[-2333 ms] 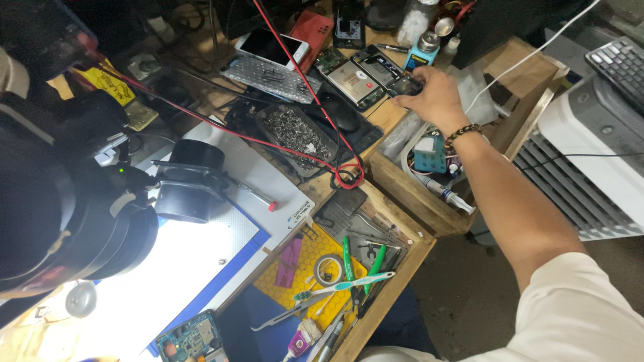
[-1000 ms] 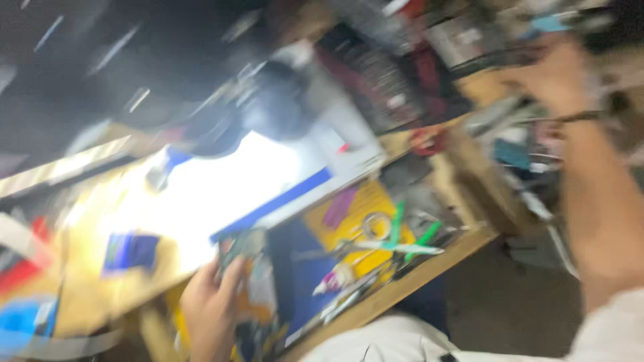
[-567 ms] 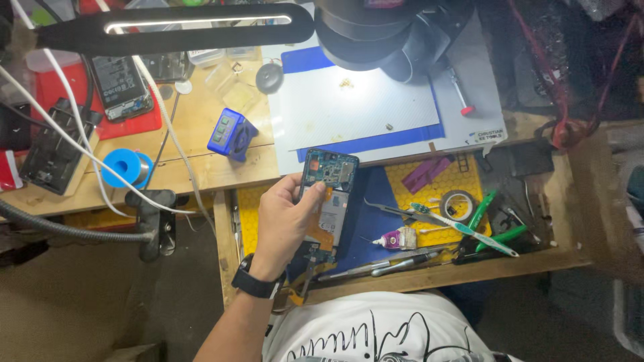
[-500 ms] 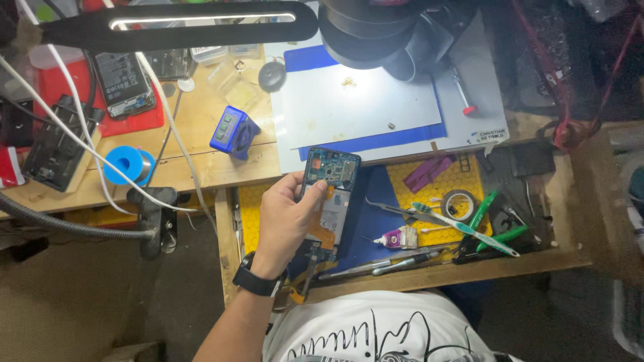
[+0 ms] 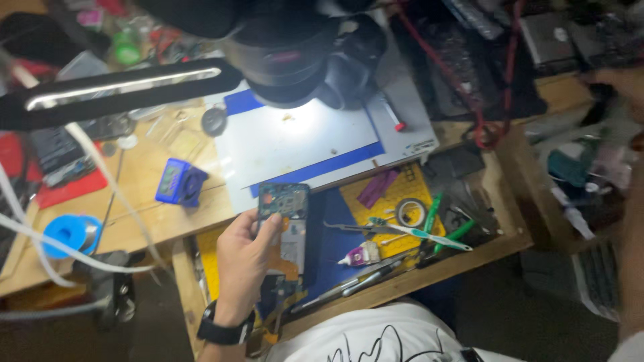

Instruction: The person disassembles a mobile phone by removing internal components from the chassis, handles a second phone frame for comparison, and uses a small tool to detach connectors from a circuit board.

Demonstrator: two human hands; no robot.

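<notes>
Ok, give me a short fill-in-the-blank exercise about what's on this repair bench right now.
1. The left hand holds an opened ____ with its insides showing.
2. The small boxy gadget on the wooden bench top is ____ in colour.
3. The microscope hangs over a lit white ____.
4. The left wrist wears a black ____.

Missing words: phone; blue; mat; watch

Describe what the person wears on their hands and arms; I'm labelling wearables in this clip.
Both hands are bare, no gloves. The left hand has a black wristwatch with a broad band strapped at the wrist. The right hand is blurred at the frame's edge, its forearm bare with no sleeve showing. The white shirt carries black line markings.
</notes>
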